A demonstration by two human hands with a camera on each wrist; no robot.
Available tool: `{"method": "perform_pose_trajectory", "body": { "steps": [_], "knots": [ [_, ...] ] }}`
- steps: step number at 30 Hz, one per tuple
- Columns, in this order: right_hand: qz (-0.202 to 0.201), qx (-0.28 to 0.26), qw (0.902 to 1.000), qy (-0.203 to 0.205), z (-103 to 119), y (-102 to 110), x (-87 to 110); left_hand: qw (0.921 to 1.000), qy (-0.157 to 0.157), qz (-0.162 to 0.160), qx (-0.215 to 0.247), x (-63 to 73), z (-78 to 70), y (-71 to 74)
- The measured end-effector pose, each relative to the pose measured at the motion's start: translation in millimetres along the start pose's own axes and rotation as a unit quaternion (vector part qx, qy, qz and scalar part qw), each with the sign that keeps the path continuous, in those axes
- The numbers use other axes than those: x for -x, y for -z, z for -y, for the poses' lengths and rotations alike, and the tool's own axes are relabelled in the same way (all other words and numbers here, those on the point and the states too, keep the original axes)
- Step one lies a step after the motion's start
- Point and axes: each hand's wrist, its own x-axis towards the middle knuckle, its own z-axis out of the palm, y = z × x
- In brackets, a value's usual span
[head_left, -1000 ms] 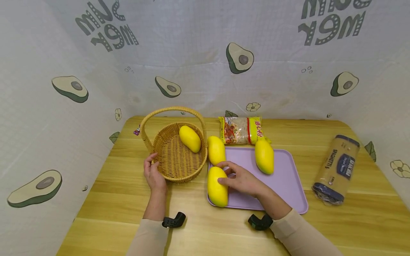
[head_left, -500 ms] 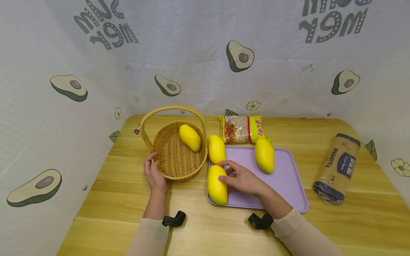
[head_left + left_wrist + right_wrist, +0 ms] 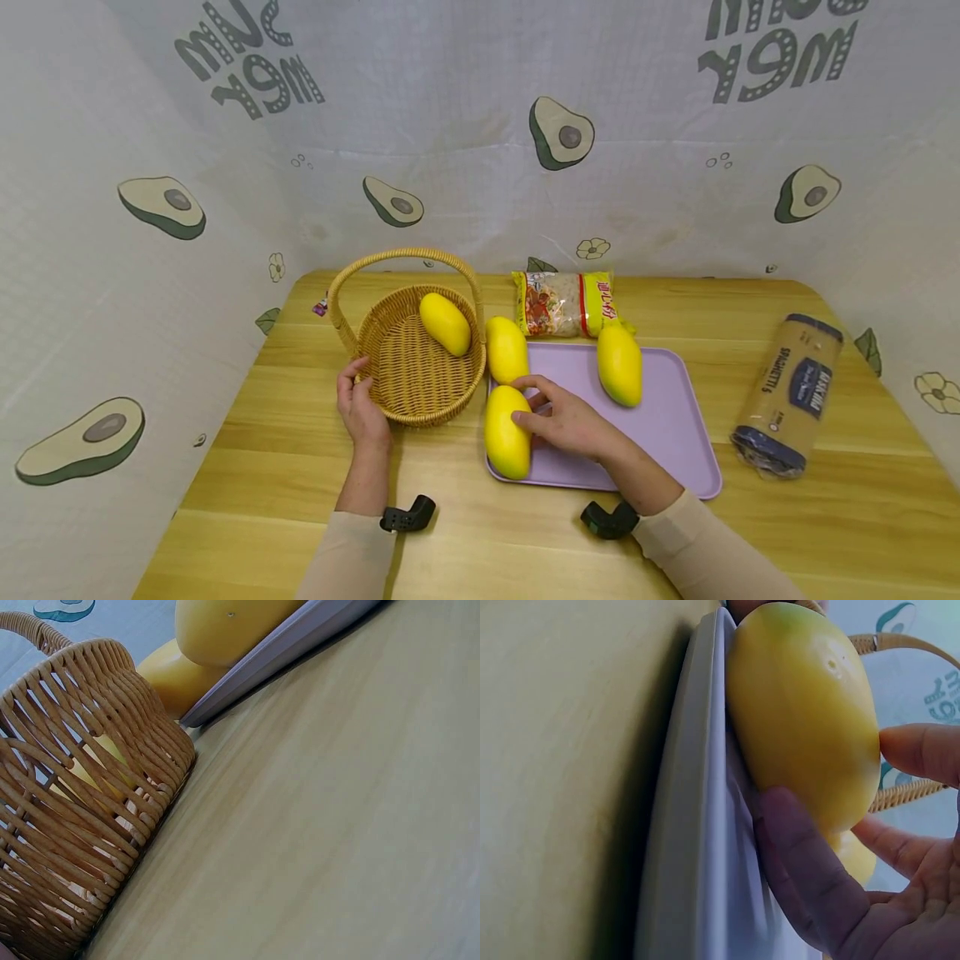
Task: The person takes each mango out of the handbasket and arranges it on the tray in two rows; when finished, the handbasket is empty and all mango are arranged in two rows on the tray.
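Note:
At the left side of the wicker basket (image 3: 420,408), my left hand (image 3: 363,412) holds the rim near the foot of the handle. One yellow mango (image 3: 446,324) lies inside the basket. My right hand (image 3: 566,421) has its thumb and fingers about a second mango (image 3: 507,433) at the near left corner of the lilac tray (image 3: 667,433). Fingertips (image 3: 780,802) touch its side in the right wrist view. Just beyond it lies another mango (image 3: 507,350), and one more mango (image 3: 619,367) lies farther right on the tray. The left wrist view shows the basket's woven wall (image 3: 82,780) but hardly any hand.
A clear-and-yellow food packet (image 3: 562,305) lies behind the tray. To the tray's right is a spaghetti pack (image 3: 789,396). A small purple item (image 3: 321,307) sits beyond the basket's left side. A printed curtain (image 3: 465,167) surrounds the wooden table (image 3: 465,542).
The mango at my right hand has shifted slightly left, its near end most. My left hand and the basket have stayed in place.

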Motion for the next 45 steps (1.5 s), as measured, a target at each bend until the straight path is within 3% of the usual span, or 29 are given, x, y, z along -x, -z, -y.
{"method": "perform_pose_trajectory", "body": {
  "steps": [8,15,20,24,34,39,45],
  "knots": [
    [-0.003,0.025,0.9996,0.013,1,3,2.7,1.0000,0.008,0.003,-0.001,1.2,-0.1,0.6],
    [-0.014,0.079,0.9962,0.035,8,8,10.0,0.9999,0.010,0.004,0.011,2.5,0.2,2.0],
    [-0.070,0.159,0.9814,0.082,18,11,22.4,0.9999,0.007,0.001,0.012,2.9,0.2,2.2],
    [-0.097,0.181,0.9725,0.110,28,8,33.5,1.0000,0.005,0.002,0.004,2.2,0.8,1.9],
    [-0.072,0.207,0.9572,0.188,47,-14,54.7,0.9998,-0.004,0.000,-0.018,2.0,1.2,0.5],
    [-0.037,0.190,0.9616,0.195,56,-34,58.2,0.9998,-0.011,-0.006,-0.017,1.2,1.5,0.1],
    [-0.010,0.123,0.9747,0.186,67,-58,52.8,0.9999,-0.008,-0.006,-0.006,0.2,0.5,0.4]
  ]
}}
